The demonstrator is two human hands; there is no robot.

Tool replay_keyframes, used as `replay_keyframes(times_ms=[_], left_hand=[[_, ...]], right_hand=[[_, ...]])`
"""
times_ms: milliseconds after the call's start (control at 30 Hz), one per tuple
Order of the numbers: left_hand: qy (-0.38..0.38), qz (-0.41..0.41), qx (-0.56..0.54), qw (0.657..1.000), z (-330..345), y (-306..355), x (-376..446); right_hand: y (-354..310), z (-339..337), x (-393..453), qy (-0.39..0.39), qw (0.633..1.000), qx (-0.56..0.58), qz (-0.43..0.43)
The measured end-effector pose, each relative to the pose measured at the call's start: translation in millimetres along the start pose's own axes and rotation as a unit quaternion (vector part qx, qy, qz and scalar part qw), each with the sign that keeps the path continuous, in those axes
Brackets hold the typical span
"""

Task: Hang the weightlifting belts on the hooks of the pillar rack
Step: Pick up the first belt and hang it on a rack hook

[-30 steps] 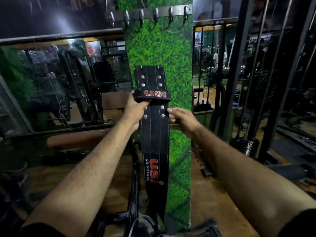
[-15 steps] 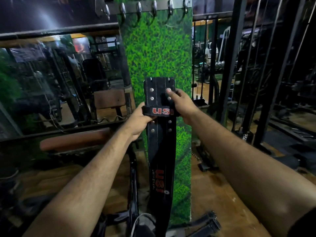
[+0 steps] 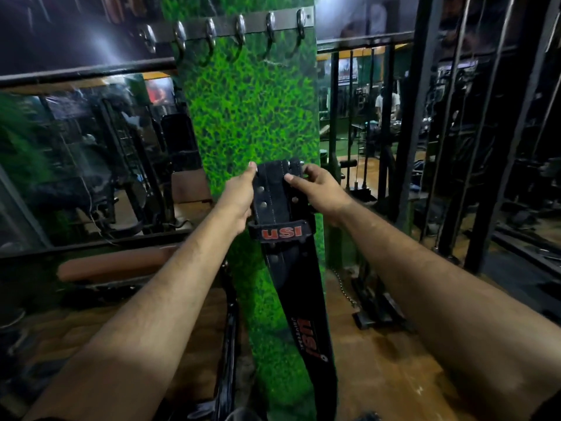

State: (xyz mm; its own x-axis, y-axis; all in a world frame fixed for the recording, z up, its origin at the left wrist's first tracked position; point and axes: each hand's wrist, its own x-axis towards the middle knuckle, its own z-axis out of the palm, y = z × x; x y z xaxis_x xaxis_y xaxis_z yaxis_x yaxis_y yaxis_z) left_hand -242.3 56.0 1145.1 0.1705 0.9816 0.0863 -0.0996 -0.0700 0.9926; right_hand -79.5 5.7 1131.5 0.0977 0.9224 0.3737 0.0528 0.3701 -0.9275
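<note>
A black leather weightlifting belt (image 3: 283, 268) with red USI lettering hangs upright in front of the green grass-patterned pillar (image 3: 252, 117). My left hand (image 3: 238, 199) grips its top left edge and my right hand (image 3: 318, 192) grips its top right edge near the buckle end. The belt's long tail drops toward the floor. High on the pillar a metal strip carries several bare hooks (image 3: 239, 28), well above the belt's top.
A brown padded bench (image 3: 115, 265) and a mirror wall lie to the left. Black machine frames (image 3: 425, 117) and a chain stand to the right on the wooden floor. A person stands far off behind the frames.
Both hands slid up the belt to its top end. The right hand went from the lower rivets to the upper right corner, and the left from the USI loop to the top left edge.
</note>
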Motion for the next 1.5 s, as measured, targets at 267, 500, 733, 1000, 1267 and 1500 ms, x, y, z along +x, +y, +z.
replay_keyframes(times_ms=[267,500,733,1000,1267,1500], left_hand=[[0.102,0.143,0.011,0.984,74,17,25],[0.058,0.214,-0.023,0.975,90,57,51],[0.043,0.271,-0.002,0.962,105,119,87],[0.093,0.282,0.027,0.955,127,166,142],[0.106,0.254,0.04,0.961,123,137,155],[0.047,0.249,-0.047,0.966,119,98,121]], right_hand=[[-2,-45,48,0.098,0.982,-0.091,-0.135],[-36,-64,89,0.118,0.965,-0.107,-0.208],[-80,-80,133,0.128,0.964,-0.051,-0.228],[-110,-98,182,0.119,0.982,-0.037,-0.145],[-88,-101,193,0.076,0.991,-0.024,-0.107],[-50,-87,154,0.098,0.982,0.134,-0.088]])
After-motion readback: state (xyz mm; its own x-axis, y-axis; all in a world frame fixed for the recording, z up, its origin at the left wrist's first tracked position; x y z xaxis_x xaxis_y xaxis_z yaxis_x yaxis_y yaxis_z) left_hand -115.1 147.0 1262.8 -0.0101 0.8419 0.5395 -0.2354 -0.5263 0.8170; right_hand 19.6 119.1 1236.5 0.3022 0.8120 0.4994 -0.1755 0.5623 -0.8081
